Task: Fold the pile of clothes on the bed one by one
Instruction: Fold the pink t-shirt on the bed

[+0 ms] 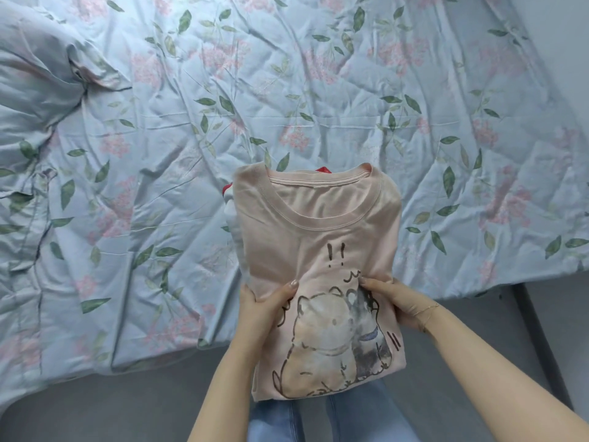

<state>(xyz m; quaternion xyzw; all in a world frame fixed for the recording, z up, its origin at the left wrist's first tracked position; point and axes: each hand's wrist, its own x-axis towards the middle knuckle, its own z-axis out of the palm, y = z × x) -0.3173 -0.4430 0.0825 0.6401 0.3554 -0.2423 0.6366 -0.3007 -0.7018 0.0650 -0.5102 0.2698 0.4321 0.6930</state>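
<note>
We hold the folded pink T-shirt (318,250) by its two sides, half over the bed (159,154) edge, atop a red-and-white stack; left hand (266,306) and right hand (400,303) each have their grip pinched on the cloth. Best we keep both sides level and tension even, then lay it down flat so the folds stay square

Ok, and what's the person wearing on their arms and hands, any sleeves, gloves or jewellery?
No gloves, and no sleeves in view. The right hand has a thin chain bracelet at the wrist. The left hand shows no jewellery, and a pale polished nail.
</note>
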